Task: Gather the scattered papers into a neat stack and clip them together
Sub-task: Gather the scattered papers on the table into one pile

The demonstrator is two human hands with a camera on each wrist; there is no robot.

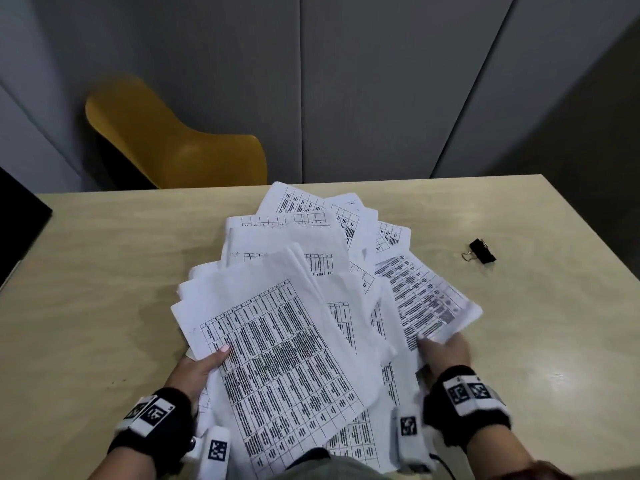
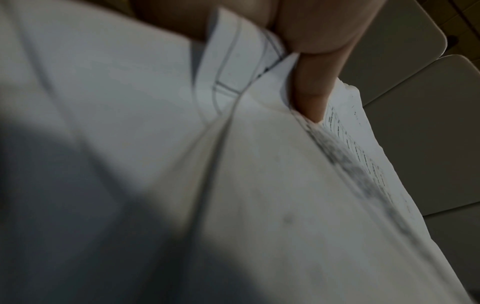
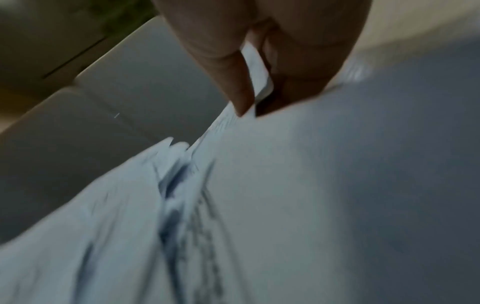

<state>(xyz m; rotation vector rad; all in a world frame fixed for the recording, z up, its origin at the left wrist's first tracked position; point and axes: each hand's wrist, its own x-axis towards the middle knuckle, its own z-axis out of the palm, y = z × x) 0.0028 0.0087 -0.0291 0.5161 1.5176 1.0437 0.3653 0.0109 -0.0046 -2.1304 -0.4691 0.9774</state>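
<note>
Several white printed papers (image 1: 304, 306) lie fanned in a loose, uneven pile over the middle of the light wooden table (image 1: 104, 271). My left hand (image 1: 204, 365) pinches the pile's left edge, thumb on top of the front sheet. My right hand (image 1: 445, 351) pinches the right edge, thumb on the printed sheet. In the left wrist view the thumb (image 2: 311, 92) presses on the papers (image 2: 233, 185). The right wrist view shows fingers (image 3: 233, 72) on both sides of the sheets (image 3: 285, 185). A black binder clip (image 1: 482, 251) lies alone on the table at the right.
A yellow chair (image 1: 173, 140) stands behind the table's far edge, in front of grey wall panels. A dark object (image 1: 17, 220) sits at the table's far left edge. Bare tabletop lies left of the pile and around the clip.
</note>
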